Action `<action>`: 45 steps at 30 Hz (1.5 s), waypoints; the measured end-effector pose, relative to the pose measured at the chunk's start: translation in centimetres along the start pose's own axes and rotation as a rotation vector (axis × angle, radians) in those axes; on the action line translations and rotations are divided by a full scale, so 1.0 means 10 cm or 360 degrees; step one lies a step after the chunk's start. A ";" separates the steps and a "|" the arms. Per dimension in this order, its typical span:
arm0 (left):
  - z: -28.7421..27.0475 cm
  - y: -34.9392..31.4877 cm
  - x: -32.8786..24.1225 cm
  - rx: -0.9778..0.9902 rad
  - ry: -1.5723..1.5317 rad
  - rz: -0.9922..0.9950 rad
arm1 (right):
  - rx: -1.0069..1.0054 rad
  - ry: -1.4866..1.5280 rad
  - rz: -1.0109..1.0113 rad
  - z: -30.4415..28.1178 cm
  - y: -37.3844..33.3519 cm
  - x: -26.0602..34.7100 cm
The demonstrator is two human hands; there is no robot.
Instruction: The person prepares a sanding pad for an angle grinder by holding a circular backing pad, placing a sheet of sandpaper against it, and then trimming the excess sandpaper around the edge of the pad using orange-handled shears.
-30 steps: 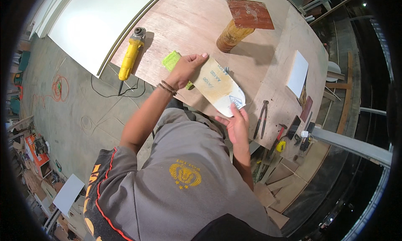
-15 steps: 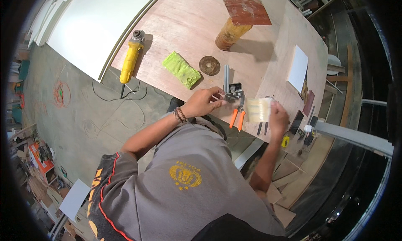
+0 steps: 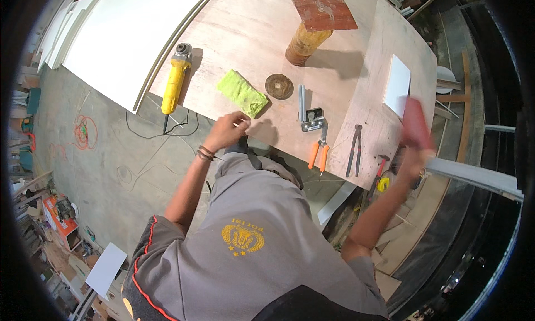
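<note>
My right hand (image 3: pixel 411 163) is raised at the table's right edge, gripping a flat red piece (image 3: pixel 417 124) that is smeared by motion; its kind does not show. My left hand (image 3: pixel 227 130) hovers over the table's near edge with curled fingers pressed together. Anything small in them cannot be made out. Just beyond it lies a folded lime-green cloth (image 3: pixel 242 93). Toward the middle are a metal fitting with a black part (image 3: pixel 313 120), orange-handled pliers (image 3: pixel 318 153) and dark pincers (image 3: pixel 354 150). A red-handled hammer (image 3: pixel 381 168) and yellow tape measure (image 3: pixel 383 184) lie near my right forearm.
A yellow angle grinder (image 3: pixel 176 82) with its cord rests at the left beside a large white panel (image 3: pixel 128 36). A worn disc (image 3: pixel 279 87) lies mid-table. Behind it stands a yellowish cylinder (image 3: pixel 305 44) under a red-brown plate (image 3: pixel 324 12). A white board (image 3: pixel 397 87) sits at right.
My left hand has drawn back left from the metal fitting. My right hand has swung right and away; the cream sheet it held no longer shows, and a red piece is in it. The pincers are uncovered.
</note>
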State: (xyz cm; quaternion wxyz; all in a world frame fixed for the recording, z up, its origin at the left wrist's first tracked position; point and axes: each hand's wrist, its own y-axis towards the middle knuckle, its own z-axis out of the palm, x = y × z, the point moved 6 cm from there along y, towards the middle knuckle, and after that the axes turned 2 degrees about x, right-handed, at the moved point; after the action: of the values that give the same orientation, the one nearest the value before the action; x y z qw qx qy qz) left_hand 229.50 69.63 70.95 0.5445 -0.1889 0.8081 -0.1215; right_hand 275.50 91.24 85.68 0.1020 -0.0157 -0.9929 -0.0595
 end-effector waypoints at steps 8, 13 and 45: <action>-0.14 -0.05 0.01 -0.0047 -0.0039 -0.0056 | -0.0658 0.1330 -0.0674 -1.25 -0.16 0.36; 0.08 -0.08 -0.18 0.0088 -0.0057 0.0057 | 0.0209 0.0122 -0.0127 0.23 -0.16 0.31; 0.22 0.02 -0.35 0.0291 -0.0014 0.0137 | -0.0178 -0.0404 -0.0113 -0.80 0.29 -1.04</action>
State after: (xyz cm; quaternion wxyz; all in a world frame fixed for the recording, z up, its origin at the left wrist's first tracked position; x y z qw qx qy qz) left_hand 232.68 71.35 72.98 0.5678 -0.1041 0.7986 -0.1705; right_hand 287.37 92.92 91.65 -0.0276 0.0065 -0.9929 -0.1158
